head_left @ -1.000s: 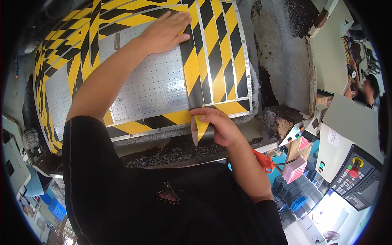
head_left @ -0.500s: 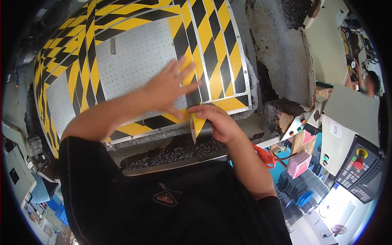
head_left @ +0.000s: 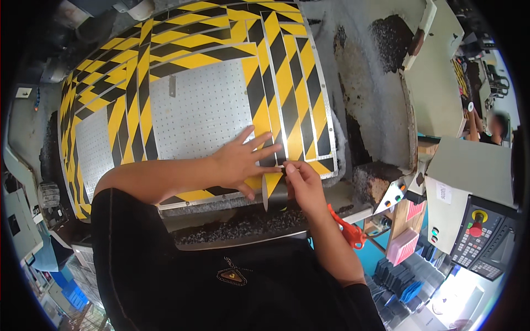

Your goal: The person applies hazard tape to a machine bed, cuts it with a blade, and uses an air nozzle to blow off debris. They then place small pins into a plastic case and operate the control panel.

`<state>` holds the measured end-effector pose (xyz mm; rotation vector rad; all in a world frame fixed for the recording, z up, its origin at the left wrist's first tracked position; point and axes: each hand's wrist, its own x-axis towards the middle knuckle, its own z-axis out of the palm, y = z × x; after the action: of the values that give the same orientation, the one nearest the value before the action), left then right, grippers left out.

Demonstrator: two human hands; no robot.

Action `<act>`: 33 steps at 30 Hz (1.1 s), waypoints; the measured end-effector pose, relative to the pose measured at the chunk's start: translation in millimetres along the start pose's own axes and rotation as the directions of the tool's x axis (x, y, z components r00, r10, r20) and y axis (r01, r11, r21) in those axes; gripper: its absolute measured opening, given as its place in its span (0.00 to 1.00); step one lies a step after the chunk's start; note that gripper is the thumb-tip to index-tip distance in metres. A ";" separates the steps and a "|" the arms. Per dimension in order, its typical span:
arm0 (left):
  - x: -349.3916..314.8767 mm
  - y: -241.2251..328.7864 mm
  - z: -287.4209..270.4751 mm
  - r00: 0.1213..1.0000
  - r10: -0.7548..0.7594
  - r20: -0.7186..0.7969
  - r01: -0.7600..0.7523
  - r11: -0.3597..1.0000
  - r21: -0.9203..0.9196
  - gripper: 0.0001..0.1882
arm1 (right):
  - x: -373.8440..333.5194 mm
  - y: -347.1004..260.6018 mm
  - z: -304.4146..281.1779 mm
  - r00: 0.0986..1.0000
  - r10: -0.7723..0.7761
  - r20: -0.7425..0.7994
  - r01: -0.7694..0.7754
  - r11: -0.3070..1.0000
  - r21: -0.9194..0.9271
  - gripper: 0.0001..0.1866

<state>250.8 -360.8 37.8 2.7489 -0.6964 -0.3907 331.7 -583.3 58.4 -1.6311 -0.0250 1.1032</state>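
Note:
My left hand (head_left: pixel 240 161) lies with fingers spread across the striped near edge of a perforated metal plate (head_left: pixel 201 110), its fingertips on the yellow-and-black hazard tape. Beside it, my right hand (head_left: pixel 302 181) is closed in a pinch at the edge of a tape strip, right by the left fingertips. A roll of hazard tape (head_left: pixel 276 194) hangs down over the plate's near edge, between both hands, its outer turn joined to the strip above. The right palm partly hides the roll.
Strips of hazard tape (head_left: pixel 292 110) cover much of the plate. Orange-handled scissors (head_left: pixel 352 234) lie near my right forearm. On the right is a control panel (head_left: pixel 477 243) with a red stop button. Grey metal housing (head_left: pixel 381 105) rises beyond the plate. Another person (head_left: pixel 494 129) is at far right.
The blurred left hand has come down and nearer, now flat beside the right hand. The right hand has shifted its pinch at the tape. The whole view has moved slightly.

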 end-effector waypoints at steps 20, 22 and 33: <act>35.0 -130.2 -47.0 0.573 -0.791 -0.216 0.817 0.572 0.072 0.38 | -3.3 -46.1 11.3 0.994 -0.104 -0.044 0.097 0.986 -0.138 0.16; 31.5 -124.4 -47.7 0.555 -0.806 -0.206 0.828 0.559 0.046 0.40 | -0.7 -54.2 15.2 0.982 -0.178 -0.068 0.157 0.957 -0.244 0.16; -9.5 -115.1 -43.5 0.541 -0.822 -0.178 0.811 0.566 -0.151 0.39 | 28.0 -108.3 77.6 0.901 -0.393 0.186 0.363 0.445 -0.819 0.19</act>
<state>305.3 -250.1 41.8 2.8156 0.7360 -0.2359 351.0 -467.9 128.1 -2.3357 -1.0282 0.7041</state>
